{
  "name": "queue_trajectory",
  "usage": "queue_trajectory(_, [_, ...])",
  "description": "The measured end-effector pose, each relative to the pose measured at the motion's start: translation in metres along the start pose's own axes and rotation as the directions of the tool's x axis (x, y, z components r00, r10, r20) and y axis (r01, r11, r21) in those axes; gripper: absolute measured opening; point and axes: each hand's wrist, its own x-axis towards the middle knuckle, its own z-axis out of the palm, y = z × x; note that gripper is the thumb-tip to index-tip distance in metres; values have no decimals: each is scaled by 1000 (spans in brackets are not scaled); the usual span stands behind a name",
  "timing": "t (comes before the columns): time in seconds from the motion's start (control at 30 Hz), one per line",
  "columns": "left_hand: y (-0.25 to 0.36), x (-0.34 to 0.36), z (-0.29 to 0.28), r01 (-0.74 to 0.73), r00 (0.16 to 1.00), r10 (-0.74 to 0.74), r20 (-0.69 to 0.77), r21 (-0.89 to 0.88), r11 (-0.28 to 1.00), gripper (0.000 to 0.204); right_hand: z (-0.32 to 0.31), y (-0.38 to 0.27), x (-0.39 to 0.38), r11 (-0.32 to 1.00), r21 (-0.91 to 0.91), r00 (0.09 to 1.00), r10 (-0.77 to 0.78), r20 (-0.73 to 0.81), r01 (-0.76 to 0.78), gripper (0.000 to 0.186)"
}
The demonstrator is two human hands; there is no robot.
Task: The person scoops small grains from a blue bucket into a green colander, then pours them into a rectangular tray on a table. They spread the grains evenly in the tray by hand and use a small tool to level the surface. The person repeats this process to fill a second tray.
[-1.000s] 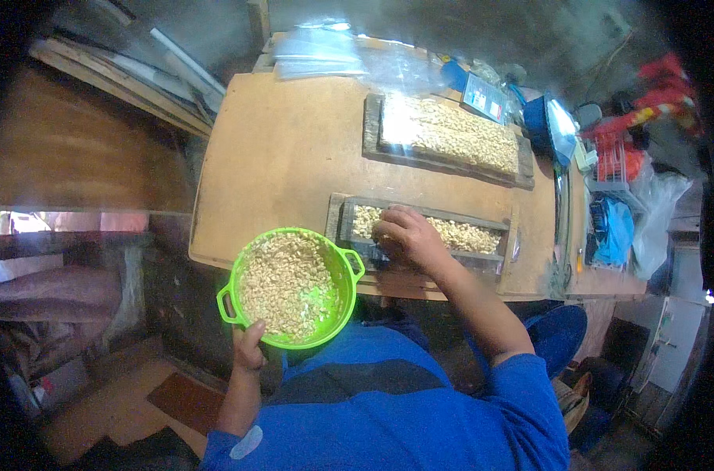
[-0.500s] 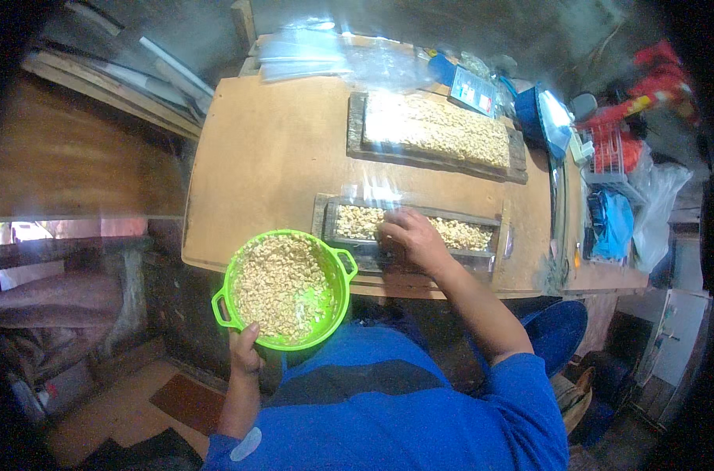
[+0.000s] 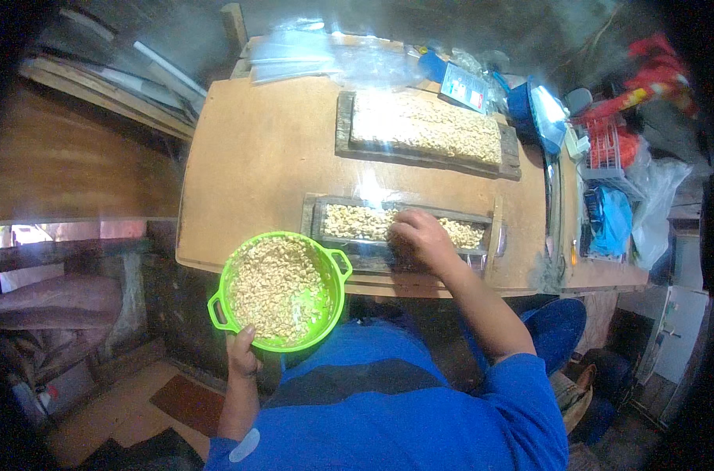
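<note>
My left hand (image 3: 244, 351) grips the near rim of a bright green two-handled basin (image 3: 335, 292), thumb over the edge. Inside lies a heap of pale, nut-like pieces (image 3: 270, 275), with the green bottom showing at the lower right. My right hand (image 3: 422, 237) is down in a long narrow wooden mould (image 3: 357, 250) at the table's near edge. Its fingers are curled together on the pale pieces (image 3: 357, 222) there; their tips are hidden, so I cannot tell what is between them. Loose pieces show in the mould on both sides of the hand.
Farther back, a dark wooden board (image 3: 345, 125) bears a wide flat slab of pale pieces (image 3: 427, 129). Clear plastic sheets (image 3: 294, 56) lie at the table's far edge. A blue container (image 3: 522, 110) and a wire basket (image 3: 604, 149) stand at right.
My right hand has moved a little to the right along the mould. The basin stays in my left hand, and the whole view has shifted slightly.
</note>
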Motion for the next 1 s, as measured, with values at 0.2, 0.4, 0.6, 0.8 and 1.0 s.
queue_trajectory(0.2, [-1,1,4,-59,998,58,19,28,998,75,-17,3,-21,976,153,972,177,-155,-153,29])
queue_trajectory(0.4, [4,-2,7,-14,1000,14,17,23,1000,76,-12,2,-16,996,67,990,-42,-133,52,30])
queue_trajectory(0.6, [-1,0,7,-8,999,9,45,-18,1000,77,-30,16,-40,961,164,961,246,-127,-224,22])
queue_trajectory(0.8, [-8,0,-4,-3,999,2,36,9,1000,79,-26,10,-35,990,126,975,84,-204,-59,25])
queue_trajectory(1.0, [-14,4,-10,27,998,-26,56,-27,999,79,-42,20,-57,946,143,941,311,-134,-292,27])
